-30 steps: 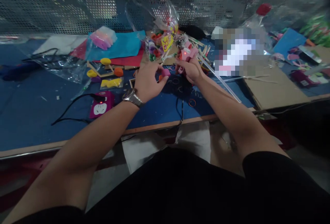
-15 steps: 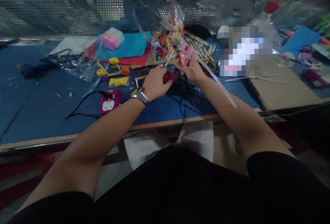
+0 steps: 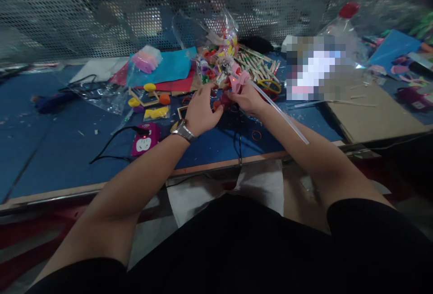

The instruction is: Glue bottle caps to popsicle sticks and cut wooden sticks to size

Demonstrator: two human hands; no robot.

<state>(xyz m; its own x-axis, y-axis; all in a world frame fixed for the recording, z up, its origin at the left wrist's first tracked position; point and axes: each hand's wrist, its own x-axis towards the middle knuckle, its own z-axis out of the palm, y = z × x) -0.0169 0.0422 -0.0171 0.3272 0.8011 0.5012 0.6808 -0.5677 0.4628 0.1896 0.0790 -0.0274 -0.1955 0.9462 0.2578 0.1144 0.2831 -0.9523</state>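
Over the blue worktop (image 3: 61,149), the right hand (image 3: 249,99) is wrapped around the pink glue gun (image 3: 238,81), which should be light and rigid; the handle is the place to grip, clear of a nozzle that is probably hot, as a red light is lit. Its clear stick (image 3: 281,112) likely flexes slightly. Just beside the gun, the left hand (image 3: 203,110) pinches an orange cap (image 3: 216,105) that looks light, stiff and smooth, so the rim suits fingertips best; the dark piece (image 3: 224,98) next to it is too blurred to judge.

Counted: one cardboard sheet (image 3: 379,120) at the right; one heap of thin sticks (image 3: 262,65), too tangled to number; one glue gun; one wood frame (image 3: 149,103); one purple socket (image 3: 146,144); one yellow packet (image 3: 156,112); at the frame, two yellow caps (image 3: 149,87), one purple cap (image 3: 138,109) and one more orange; one loose band (image 3: 256,135).
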